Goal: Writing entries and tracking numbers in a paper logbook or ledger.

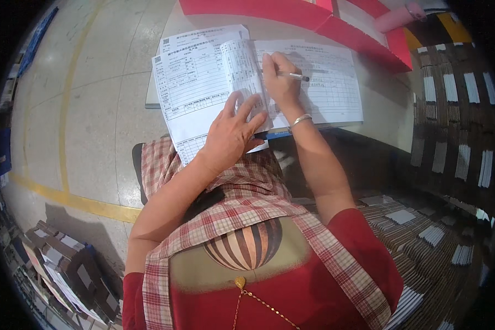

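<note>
- Left hand (234, 132): lies palm down with fingers spread flat on the printed forms (203, 82). It grips nothing and presses the lower edge of the stack against the table (379, 129).
- Right hand (279, 77): closed around a pen (292, 76), held between thumb and fingers. The pen lies nearly level, its tip pointing right and resting on the right-hand sheet (324, 82).
- A silver bracelet (300, 120) sits on the right wrist.
- Printed forms: several white sheets with ruled tables, overlapping at the near edge of the table. One sheet stands curled up between the two hands.
- The lowest sheet overhangs the table edge toward the person's lap.
- Red folder or card (313, 16): lies at the far side of the table, beyond the forms and well apart from both hands.
- Stacked dark boxes (456, 110) with white labels stand to the right of the table.
- More labelled boxes (71, 269) lie on the floor at lower left.
</note>
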The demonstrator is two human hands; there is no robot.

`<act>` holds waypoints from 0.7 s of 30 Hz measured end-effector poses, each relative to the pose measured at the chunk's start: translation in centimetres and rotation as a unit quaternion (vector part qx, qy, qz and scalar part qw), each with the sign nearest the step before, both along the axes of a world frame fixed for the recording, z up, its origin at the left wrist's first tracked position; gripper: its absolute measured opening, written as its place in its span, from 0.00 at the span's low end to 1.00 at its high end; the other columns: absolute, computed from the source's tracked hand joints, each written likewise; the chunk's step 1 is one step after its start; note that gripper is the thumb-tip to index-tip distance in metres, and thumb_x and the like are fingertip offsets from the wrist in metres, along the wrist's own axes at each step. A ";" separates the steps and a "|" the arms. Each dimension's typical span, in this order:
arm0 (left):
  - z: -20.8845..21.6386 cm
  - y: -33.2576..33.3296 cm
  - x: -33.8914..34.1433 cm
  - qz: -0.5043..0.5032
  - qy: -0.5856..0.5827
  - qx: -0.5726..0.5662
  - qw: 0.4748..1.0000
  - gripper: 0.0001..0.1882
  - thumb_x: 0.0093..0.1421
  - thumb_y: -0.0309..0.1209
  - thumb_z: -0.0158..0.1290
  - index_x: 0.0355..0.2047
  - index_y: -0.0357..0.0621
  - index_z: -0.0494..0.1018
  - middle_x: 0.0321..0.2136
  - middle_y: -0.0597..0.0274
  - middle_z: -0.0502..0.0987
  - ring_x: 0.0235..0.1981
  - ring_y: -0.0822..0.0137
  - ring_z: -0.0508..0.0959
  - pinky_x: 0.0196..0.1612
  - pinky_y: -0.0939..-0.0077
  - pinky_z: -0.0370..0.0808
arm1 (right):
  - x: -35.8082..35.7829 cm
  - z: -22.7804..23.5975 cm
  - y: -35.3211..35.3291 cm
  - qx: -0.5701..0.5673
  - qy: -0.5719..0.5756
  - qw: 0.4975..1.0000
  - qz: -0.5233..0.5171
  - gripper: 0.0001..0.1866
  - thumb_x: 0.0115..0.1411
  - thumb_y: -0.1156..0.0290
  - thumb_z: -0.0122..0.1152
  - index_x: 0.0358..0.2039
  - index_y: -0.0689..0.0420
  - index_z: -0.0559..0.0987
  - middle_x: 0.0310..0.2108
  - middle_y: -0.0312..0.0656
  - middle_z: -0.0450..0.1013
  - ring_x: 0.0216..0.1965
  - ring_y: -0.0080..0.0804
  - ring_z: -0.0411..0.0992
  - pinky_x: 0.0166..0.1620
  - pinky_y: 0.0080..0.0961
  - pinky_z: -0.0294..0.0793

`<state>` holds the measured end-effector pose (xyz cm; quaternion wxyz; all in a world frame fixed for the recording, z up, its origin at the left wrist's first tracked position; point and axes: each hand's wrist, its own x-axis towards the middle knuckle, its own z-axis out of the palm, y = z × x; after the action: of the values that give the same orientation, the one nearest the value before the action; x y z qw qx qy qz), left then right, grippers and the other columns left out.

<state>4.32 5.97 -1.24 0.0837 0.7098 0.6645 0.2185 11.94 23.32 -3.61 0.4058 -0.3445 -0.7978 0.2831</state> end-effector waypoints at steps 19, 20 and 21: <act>-0.4 -0.2 -0.2 0.002 0.014 0.000 1.000 0.28 0.51 0.41 0.63 0.52 0.54 0.69 0.61 0.60 0.62 0.61 0.43 0.60 0.59 0.56 0.70 | 4.4 0.1 -0.1 -0.050 0.133 0.987 -0.080 0.17 0.65 0.69 0.55 0.20 0.61 0.68 0.16 0.34 0.64 0.20 0.19 0.60 0.24 0.25 0.62; -0.5 -0.3 -0.2 0.002 0.015 0.001 1.000 0.28 0.51 0.41 0.63 0.52 0.54 0.69 0.61 0.60 0.62 0.61 0.43 0.60 0.59 0.56 0.70 | 5.5 -0.7 0.2 -0.068 0.154 0.981 -0.093 0.16 0.66 0.69 0.54 0.20 0.61 0.68 0.17 0.32 0.64 0.23 0.17 0.60 0.25 0.23 0.61; -0.6 -0.3 -0.1 0.003 0.011 0.004 1.000 0.28 0.51 0.40 0.63 0.52 0.54 0.69 0.61 0.60 0.62 0.61 0.43 0.59 0.60 0.56 0.69 | 6.5 -0.3 0.2 -0.093 0.167 0.976 -0.105 0.17 0.67 0.69 0.53 0.20 0.60 0.68 0.18 0.32 0.64 0.23 0.17 0.60 0.26 0.21 0.61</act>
<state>4.22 5.67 -1.82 0.0728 0.7101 0.6669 0.2138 18.48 23.52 -3.93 0.5267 -0.4103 -0.6485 0.3656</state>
